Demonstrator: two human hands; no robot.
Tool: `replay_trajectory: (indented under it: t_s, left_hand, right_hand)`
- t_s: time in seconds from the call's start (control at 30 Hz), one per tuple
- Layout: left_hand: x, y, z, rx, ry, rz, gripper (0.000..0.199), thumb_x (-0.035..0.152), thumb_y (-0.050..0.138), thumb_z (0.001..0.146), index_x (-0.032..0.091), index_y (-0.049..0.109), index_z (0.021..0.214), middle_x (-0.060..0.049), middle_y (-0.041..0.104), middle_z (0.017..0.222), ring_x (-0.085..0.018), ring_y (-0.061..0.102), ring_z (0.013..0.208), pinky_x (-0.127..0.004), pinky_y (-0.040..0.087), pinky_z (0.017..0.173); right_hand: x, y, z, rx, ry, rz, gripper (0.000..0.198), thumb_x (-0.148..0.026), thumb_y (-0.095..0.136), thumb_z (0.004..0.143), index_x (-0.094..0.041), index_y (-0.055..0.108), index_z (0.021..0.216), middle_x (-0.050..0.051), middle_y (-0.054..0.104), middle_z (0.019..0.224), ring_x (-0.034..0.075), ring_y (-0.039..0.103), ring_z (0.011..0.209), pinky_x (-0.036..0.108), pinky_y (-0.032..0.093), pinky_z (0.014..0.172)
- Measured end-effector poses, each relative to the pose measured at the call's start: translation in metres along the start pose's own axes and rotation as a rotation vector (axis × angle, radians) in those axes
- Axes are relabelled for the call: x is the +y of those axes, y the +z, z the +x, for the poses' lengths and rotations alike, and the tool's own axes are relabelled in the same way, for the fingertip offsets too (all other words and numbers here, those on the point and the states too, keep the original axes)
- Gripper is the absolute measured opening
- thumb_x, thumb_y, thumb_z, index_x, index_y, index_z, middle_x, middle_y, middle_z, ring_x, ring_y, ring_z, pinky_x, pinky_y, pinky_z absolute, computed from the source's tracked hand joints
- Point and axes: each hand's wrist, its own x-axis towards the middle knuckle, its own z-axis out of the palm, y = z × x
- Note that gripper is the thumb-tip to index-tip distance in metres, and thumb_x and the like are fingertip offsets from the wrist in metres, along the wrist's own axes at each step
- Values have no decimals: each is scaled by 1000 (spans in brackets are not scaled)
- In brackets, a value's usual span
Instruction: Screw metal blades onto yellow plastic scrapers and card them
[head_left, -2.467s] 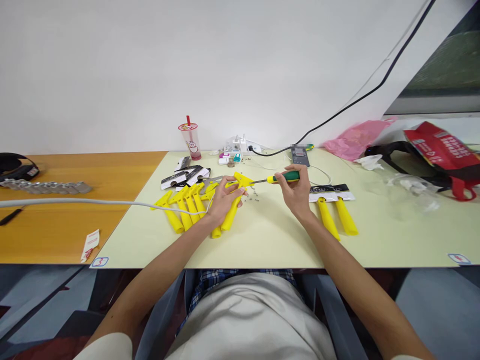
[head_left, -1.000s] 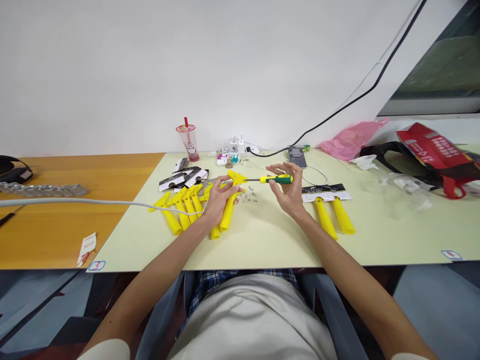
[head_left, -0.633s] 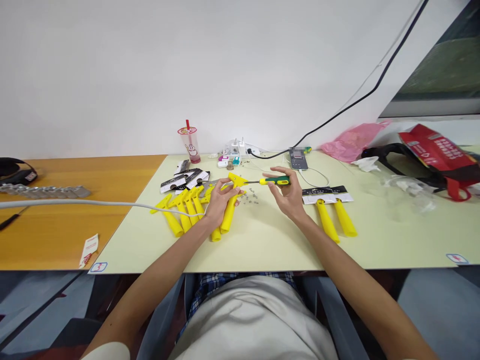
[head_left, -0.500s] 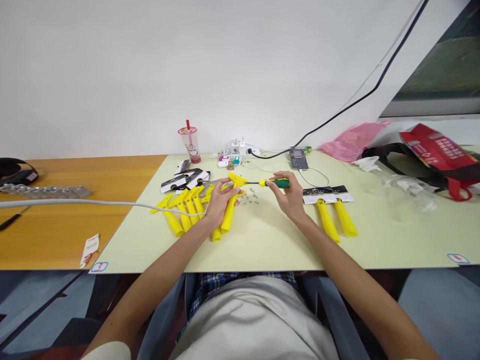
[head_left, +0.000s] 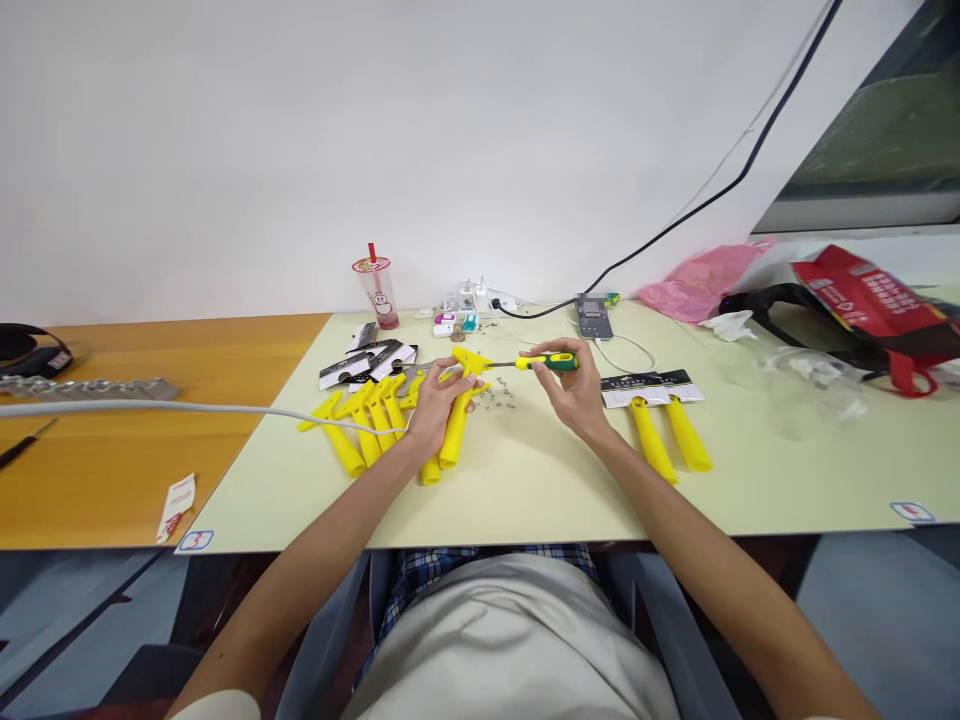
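Note:
My left hand (head_left: 433,408) is closed around a yellow T-shaped scraper handle (head_left: 454,432), its head tilted up. In my right hand (head_left: 576,392) the fingers grip a green-and-yellow screwdriver (head_left: 551,362). The screwdriver's shaft points left, and its tip meets the head of the handle; the exact contact is too small to make out. Several small screws (head_left: 501,393) lie scattered on the table between my hands. More yellow T-shaped handles (head_left: 345,445) lie beside and partly behind my left hand. To the right rest two yellow handles (head_left: 687,436) with black-and-white pieces (head_left: 651,388) across their tops.
Black-and-white cards (head_left: 345,370) lie at the back left near a cup with a red straw (head_left: 381,295). A power strip (head_left: 474,298) and a phone-like device (head_left: 594,318) stand near the wall. A white cable (head_left: 225,406) crosses the left side. Bags (head_left: 874,305) are at right.
The screwdriver's handle has turned in my right hand, showing more yellow between its green parts. Both hands otherwise keep their places; the whole view has shifted slightly.

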Motion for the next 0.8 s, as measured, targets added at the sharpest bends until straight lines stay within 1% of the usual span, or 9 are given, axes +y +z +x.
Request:
replay_trajectory:
  t_s: [0.1, 0.27, 0.37, 0.43, 0.5, 0.6, 0.63, 0.7, 0.8]
  left_hand:
    - [-1, 0, 1, 10, -15, 5, 66, 28, 101, 66, 25, 54, 112, -5, 76, 107, -25, 79, 102, -20, 44, 56]
    - [-1, -1, 2, 14, -3, 11, 65, 29, 101, 66, 25, 54, 111, -6, 76, 107, -24, 79, 101, -21, 44, 55]
    - [-1, 0, 2, 18, -8, 6, 68, 28, 102, 65, 25, 54, 113, -5, 76, 106, -25, 79, 102, -21, 44, 54]
    - [0, 0, 1, 15, -13, 5, 69, 28, 102, 65, 25, 54, 113, -5, 75, 106, -25, 80, 102, -21, 45, 54]
    - [0, 1, 0, 6, -11, 10, 68, 28, 102, 66, 25, 54, 114, -4, 74, 104, -25, 80, 101, -22, 46, 54]
    - [0, 0, -1, -1, -6, 13, 67, 28, 101, 67, 25, 53, 114, -3, 73, 102, -26, 80, 102, -22, 47, 54]
    - [-1, 0, 0, 3, -8, 12, 67, 28, 101, 67, 25, 53, 114, -4, 73, 102, -26, 80, 102, -21, 47, 54]
    - [-2, 0, 0, 13, -15, 8, 68, 28, 101, 66, 25, 53, 114, -4, 73, 104, -26, 80, 102, -21, 46, 53]
    - [-3, 0, 0, 2, -24, 3, 69, 29, 103, 65, 25, 54, 114, -5, 73, 106, -27, 81, 102, -20, 46, 53]
  right_hand:
    - [-1, 0, 0, 55, 32, -127, 37, -58, 80, 101, -30, 61, 116, 6, 78, 105, 27, 81, 104, 49, 67, 99]
    - [-1, 0, -1, -43, -9, 28, 44, -51, 80, 102, -33, 54, 133, 9, 73, 134, 27, 78, 124, 50, 63, 110]
    - [0, -1, -1, -18, 2, -70, 32, -49, 82, 101, -30, 62, 118, 6, 78, 114, 27, 81, 110, 48, 65, 102]
    - [0, -2, -1, 33, 13, -137, 32, -50, 83, 100, -29, 63, 113, 4, 77, 103, 26, 80, 103, 47, 66, 98]
    - [0, -2, 0, 27, 9, -74, 37, -50, 82, 101, -31, 59, 122, 5, 76, 113, 26, 80, 110, 49, 65, 103]
    - [-1, -1, 1, -53, 5, 85, 44, -50, 80, 102, -33, 53, 132, 9, 73, 135, 28, 77, 126, 52, 63, 112]
    - [-2, -1, 1, -69, 15, 96, 42, -50, 80, 103, -32, 55, 130, 9, 75, 133, 28, 78, 125, 52, 63, 111]
    - [-1, -1, 0, -49, 40, 32, 34, -52, 81, 102, -30, 61, 119, 7, 80, 118, 28, 81, 114, 50, 65, 104]
    - [2, -2, 1, 71, 80, -125, 36, -55, 86, 96, -29, 63, 104, 4, 78, 98, 26, 80, 97, 46, 67, 92]
